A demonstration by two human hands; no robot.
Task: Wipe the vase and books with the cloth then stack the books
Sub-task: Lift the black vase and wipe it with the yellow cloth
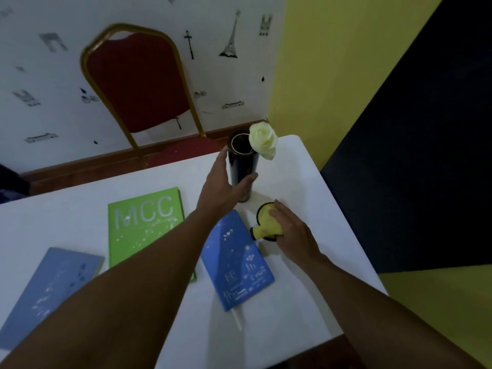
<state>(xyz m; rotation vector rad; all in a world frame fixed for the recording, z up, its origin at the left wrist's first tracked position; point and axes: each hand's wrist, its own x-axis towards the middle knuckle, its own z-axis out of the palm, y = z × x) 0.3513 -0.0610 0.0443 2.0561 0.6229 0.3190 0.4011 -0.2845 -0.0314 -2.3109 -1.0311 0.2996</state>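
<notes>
A tall dark vase (243, 162) with a white rose (263, 139) stands near the table's far right corner. My left hand (223, 185) curls around its lower part, thumb on the right side and fingers on the left. My right hand (291, 233) lies on a yellow cloth (267, 222) with a black edge, fingers closing over it on the table, just right of the vase base. Three books lie flat: a green one (143, 225) marked MCC, a blue one (239, 259) beside the cloth, and a pale blue one (50, 288) at the left.
The white table (306, 182) ends close to the right of the cloth and just behind the vase. A red chair (138, 83) with a gold frame stands behind the table against the patterned wall. A yellow wall and a dark panel are at the right.
</notes>
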